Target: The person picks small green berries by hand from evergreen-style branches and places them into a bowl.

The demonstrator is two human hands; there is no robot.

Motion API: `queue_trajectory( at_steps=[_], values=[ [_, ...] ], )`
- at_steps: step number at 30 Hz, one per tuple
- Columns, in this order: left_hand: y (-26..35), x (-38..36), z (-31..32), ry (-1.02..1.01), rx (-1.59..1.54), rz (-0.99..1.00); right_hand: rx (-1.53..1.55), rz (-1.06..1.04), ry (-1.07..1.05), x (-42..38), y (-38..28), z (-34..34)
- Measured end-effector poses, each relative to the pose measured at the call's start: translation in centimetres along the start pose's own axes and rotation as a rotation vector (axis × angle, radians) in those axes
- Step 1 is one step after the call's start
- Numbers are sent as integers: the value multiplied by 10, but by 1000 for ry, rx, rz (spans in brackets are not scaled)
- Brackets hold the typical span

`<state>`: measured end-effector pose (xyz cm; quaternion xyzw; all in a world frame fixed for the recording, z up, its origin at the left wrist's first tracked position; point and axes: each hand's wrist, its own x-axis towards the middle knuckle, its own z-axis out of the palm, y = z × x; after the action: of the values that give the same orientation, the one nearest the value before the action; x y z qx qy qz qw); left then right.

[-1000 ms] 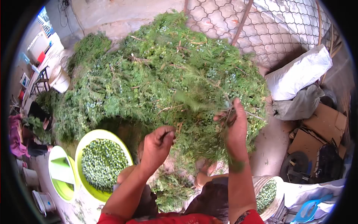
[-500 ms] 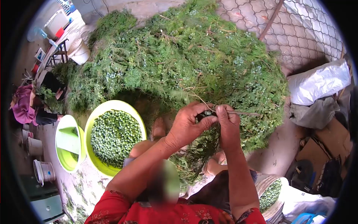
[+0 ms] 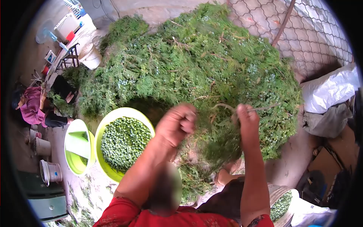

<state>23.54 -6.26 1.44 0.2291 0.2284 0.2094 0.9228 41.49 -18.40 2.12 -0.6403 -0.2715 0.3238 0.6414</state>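
Observation:
My right hand (image 3: 247, 120) is closed round the stem of a leafy evergreen branch (image 3: 224, 145), whose feathery foliage hangs below, blurred. The bare woody end sticks out to the right of the fist. Apart from it, on the left, my left hand (image 3: 176, 124) is curled into a fist, smeared by motion; whatever may be in its fingers is hidden. Near that forearm stands a yellow-green tub (image 3: 99, 153) nearly full of small round green berries (image 3: 124, 143). Both hands are in front of a large heap of cut evergreen branches (image 3: 170, 72) with bluish-green berries.
A second yellow-green basin (image 3: 71, 163) stands left of the tub. Behind my right elbow is a bucket (image 3: 292, 193) of berries. Sacks (image 3: 331, 89) and cardboard (image 3: 328, 162) lie at right. Another person (image 3: 32, 102) sits at far left, near a white bucket (image 3: 90, 57).
My hands, together at the branch before, are now apart. The left hand has come away to the left and closed into a fist; the right hand has shifted slightly right with the branch.

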Motion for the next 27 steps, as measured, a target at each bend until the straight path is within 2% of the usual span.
queue_trajectory(
  at_steps=[1,3,4,8,13,16,18,19,21,22,23,25,26,27],
  values=[
    [10,-3,-3,92,-106,49,150,14,95,6,4,-8],
    [14,-4,-5,91,-22,102,159,8,141,10,8,-10],
    [10,-7,5,124,116,101,177,-3,169,12,9,-12],
    [-5,-11,30,57,162,-74,131,37,147,13,17,-16],
    [-19,-5,31,132,456,-64,216,33,199,8,4,-10],
    [-28,-3,29,52,557,-59,243,59,201,8,3,-11],
    [-46,3,24,-155,765,204,217,61,204,6,-2,-10],
    [-49,1,29,-154,764,201,189,58,203,6,-3,-9],
    [-51,-4,44,-224,814,74,195,29,188,8,0,-7],
    [-53,-4,46,-265,924,178,200,-1,173,8,2,-6],
    [-55,-4,48,-266,925,176,201,0,175,8,4,-4],
    [-58,-6,50,-176,1093,147,141,-179,162,8,7,1],
    [-59,-4,48,-175,1094,146,143,-178,161,7,6,3],
    [-60,-3,44,-163,1248,246,128,-177,177,6,4,6]
  ],
)
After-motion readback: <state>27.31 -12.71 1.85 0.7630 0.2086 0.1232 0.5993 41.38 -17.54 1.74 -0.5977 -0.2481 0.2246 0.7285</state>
